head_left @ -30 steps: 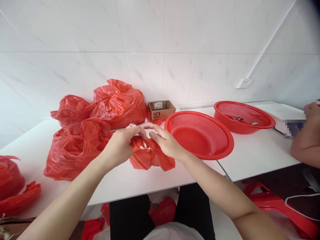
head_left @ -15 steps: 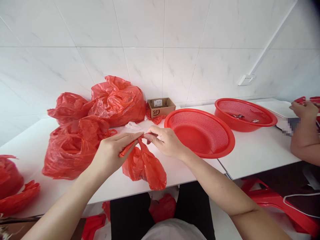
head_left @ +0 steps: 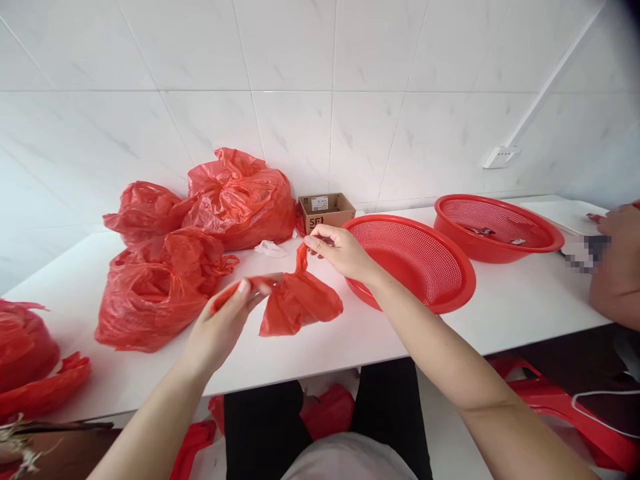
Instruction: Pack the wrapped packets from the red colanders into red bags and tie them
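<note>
Small red bag (head_left: 300, 303) hangs by its twisted neck near the front edge of the worktop (head_left: 370, 340), between the two hands; whether its base touches the surface is unclear. The fingers of the right hand (head_left: 340, 250) pinch the top of the neck. The left hand (head_left: 225, 323) has its thumb over a strip of red plastic, its other fingers extended toward the bag's side. Large red bags (head_left: 240, 207) fill the worktop's back left, a cardboard box (head_left: 333, 219) sits at the back edge, and an empty red basket (head_left: 395, 260) lies just right.
</note>
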`<state>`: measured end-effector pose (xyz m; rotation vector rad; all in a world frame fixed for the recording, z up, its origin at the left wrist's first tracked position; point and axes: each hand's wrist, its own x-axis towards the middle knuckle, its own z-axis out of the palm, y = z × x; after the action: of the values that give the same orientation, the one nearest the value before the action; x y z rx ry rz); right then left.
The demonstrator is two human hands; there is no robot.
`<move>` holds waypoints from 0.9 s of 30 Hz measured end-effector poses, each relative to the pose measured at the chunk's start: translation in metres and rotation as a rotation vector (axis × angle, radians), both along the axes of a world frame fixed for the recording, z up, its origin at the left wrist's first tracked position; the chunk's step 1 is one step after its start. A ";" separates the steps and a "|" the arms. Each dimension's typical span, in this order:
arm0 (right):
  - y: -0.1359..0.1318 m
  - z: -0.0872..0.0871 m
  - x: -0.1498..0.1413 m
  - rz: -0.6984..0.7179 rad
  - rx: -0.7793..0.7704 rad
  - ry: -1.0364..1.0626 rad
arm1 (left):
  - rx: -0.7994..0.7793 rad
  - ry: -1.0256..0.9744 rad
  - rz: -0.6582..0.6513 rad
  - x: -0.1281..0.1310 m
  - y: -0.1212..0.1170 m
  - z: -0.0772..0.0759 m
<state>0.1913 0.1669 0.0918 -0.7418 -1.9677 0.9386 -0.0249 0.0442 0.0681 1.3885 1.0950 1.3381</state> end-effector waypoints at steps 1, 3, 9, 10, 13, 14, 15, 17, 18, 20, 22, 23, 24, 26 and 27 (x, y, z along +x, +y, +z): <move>-0.007 0.004 -0.003 0.043 0.014 0.022 | -0.063 -0.147 -0.013 0.005 0.006 -0.001; -0.017 0.010 -0.009 0.117 0.038 0.024 | -0.173 -0.235 -0.051 0.014 0.016 -0.003; -0.032 -0.002 -0.023 0.182 0.145 -0.099 | -0.252 0.023 -0.169 0.031 0.021 -0.010; -0.033 -0.006 -0.023 0.178 0.133 -0.110 | -0.233 0.015 -0.137 0.031 0.021 -0.011; -0.037 -0.013 -0.020 0.133 0.042 -0.211 | -0.186 -0.021 -0.064 0.030 0.021 -0.015; -0.039 -0.014 -0.018 0.116 0.010 -0.236 | -0.178 -0.030 -0.050 0.029 0.021 -0.016; -0.040 -0.013 -0.015 0.095 -0.016 -0.234 | -0.172 -0.040 -0.037 0.029 0.022 -0.018; -0.045 -0.011 -0.012 0.050 -0.035 -0.141 | -0.164 -0.065 -0.017 0.030 0.022 -0.020; -0.048 -0.009 -0.011 0.032 -0.040 -0.073 | -0.161 -0.079 -0.008 0.031 0.022 -0.021; -0.057 -0.008 -0.010 0.017 -0.065 0.038 | -0.154 -0.104 0.003 0.032 0.021 -0.021; -0.068 -0.012 -0.012 0.037 -0.118 0.097 | -0.143 -0.135 0.007 0.033 0.020 -0.019; -0.073 -0.016 -0.012 0.045 -0.147 0.113 | -0.137 -0.147 0.008 0.032 0.019 -0.018; -0.077 -0.022 -0.013 0.046 -0.173 0.120 | -0.131 -0.142 0.012 0.030 0.018 -0.017; -0.081 -0.034 -0.013 0.041 -0.210 0.105 | -0.105 -0.063 0.039 0.026 0.017 -0.015; -0.081 -0.039 -0.012 0.029 -0.207 0.084 | -0.080 0.010 0.058 0.024 0.016 -0.015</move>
<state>0.1793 0.0854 0.0526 -0.7767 -1.8306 1.1851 -0.0014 0.0598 0.0530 1.3148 1.1906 1.3152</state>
